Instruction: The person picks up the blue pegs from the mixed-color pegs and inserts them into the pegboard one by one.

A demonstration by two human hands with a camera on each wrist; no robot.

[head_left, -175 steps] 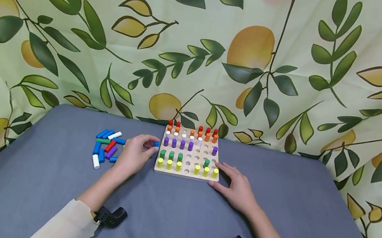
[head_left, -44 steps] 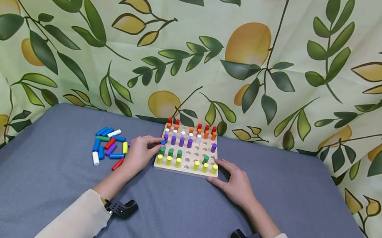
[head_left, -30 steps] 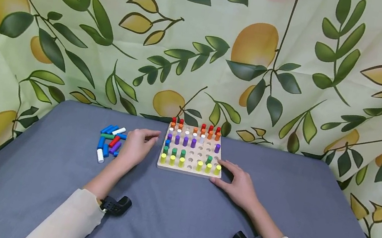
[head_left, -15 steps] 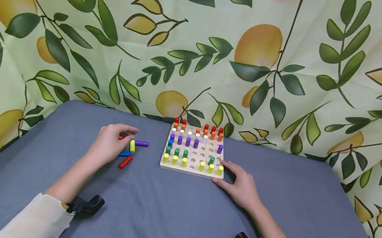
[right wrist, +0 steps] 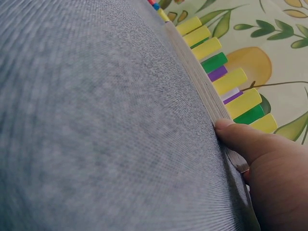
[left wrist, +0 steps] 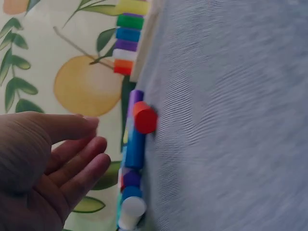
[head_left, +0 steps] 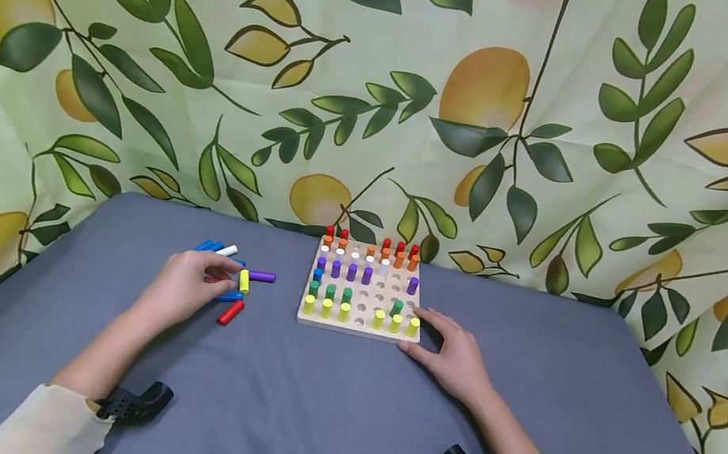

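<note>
A wooden pegboard (head_left: 361, 329) holds rows of upright pegs, yellow nearest and red farthest. One blue peg (head_left: 317, 275) stands in its left column, between the purple and green ones. My left hand (head_left: 184, 285) hovers over the loose pegs left of the board. In the left wrist view its fingers (left wrist: 79, 159) are spread a little apart from the thumb, with nothing between them. My right hand (head_left: 453, 358) holds the board's near right corner, the thumb against the front edge and the fingers along the right side.
Around my left hand lie loose pegs: a red peg (head_left: 230, 312), a yellow peg (head_left: 244, 281), a purple peg (head_left: 262, 276) and a white peg (head_left: 227, 250); others are partly hidden by the hand. A patterned cloth (head_left: 387, 86) hangs behind the grey-covered table (head_left: 318, 412).
My left hand has let go of the blue peg, which now stands in the board's left column, and has moved left to the loose pegs. My right hand has stayed at the board's corner.
</note>
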